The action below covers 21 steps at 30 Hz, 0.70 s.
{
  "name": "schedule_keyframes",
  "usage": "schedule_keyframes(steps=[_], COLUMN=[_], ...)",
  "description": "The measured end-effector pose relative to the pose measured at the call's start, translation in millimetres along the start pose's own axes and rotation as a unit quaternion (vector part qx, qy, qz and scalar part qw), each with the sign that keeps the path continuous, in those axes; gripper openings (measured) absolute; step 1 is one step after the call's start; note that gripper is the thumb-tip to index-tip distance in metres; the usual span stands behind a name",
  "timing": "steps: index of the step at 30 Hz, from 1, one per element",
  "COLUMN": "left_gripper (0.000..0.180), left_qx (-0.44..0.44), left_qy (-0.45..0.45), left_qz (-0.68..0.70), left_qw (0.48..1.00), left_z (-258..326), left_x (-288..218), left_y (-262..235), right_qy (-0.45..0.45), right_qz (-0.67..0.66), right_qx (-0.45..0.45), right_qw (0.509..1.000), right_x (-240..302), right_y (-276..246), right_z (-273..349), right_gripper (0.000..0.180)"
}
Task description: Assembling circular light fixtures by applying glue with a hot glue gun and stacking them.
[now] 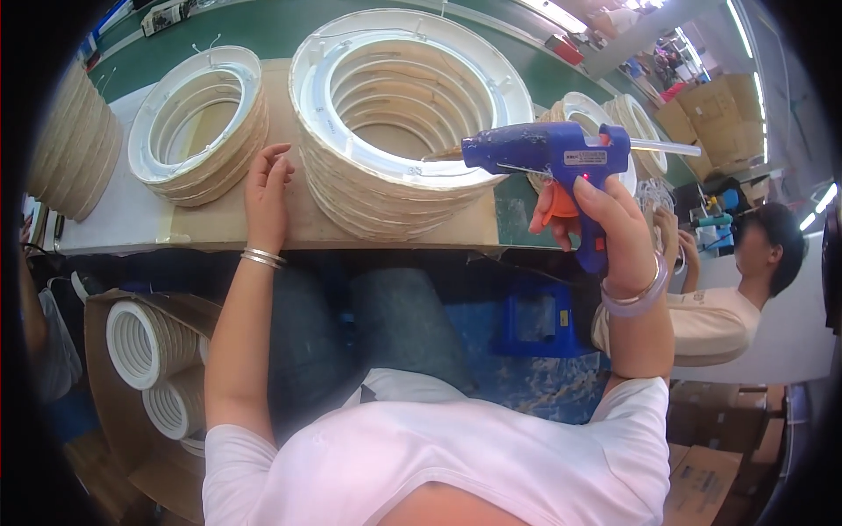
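Blue glue gun: head view, nozzle just beside the large drum's white rim, contact unclear.
Right hand: wrapped around the blue glue gun's handle.
Left hand: loosely curled, between large drum and small drum.
Desk: carries both pale, ribbed drums.
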<state>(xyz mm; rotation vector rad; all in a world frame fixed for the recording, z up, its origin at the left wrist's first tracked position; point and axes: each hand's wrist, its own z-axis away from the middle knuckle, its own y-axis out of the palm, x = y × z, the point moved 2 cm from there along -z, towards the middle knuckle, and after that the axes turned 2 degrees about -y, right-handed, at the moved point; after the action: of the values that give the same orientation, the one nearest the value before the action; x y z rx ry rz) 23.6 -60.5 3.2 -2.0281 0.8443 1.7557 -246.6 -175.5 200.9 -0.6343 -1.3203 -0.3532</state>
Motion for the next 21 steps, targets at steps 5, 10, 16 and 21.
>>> schedule_keyframes(steps=[5, 10, 16, 21], left_gripper=[0.023, 0.027, 0.020, 0.020], left_qx=[0.018, 0.026, 0.019, 0.019], left_qy=[0.009, 0.013, 0.008, 0.011], left_qz=[0.014, 0.017, 0.045, 0.046], left_qw=[1.000, 0.999, 0.999, 0.999], left_z=[4.3, 5.6, 5.9, 7.3], left_x=[-0.1, 2.3, -1.6, -3.4], left_y=[-0.9, -3.7, 0.8, 1.7], right_qy=[0.029, 0.035, 0.045, 0.058], right_qz=[0.046, 0.044, -0.003, 0.002], right_qx=[-0.017, -0.021, -0.004, 0.009], right_qw=[0.998, 0.998, 0.999, 0.998], right_x=[-0.1, 1.3, 2.3, -1.0], right_y=[-3.1, -0.3, 2.9, -1.0], right_z=[-4.9, -7.8, -8.3, -9.2], right_gripper=[0.028, 0.029, 0.024, 0.022])
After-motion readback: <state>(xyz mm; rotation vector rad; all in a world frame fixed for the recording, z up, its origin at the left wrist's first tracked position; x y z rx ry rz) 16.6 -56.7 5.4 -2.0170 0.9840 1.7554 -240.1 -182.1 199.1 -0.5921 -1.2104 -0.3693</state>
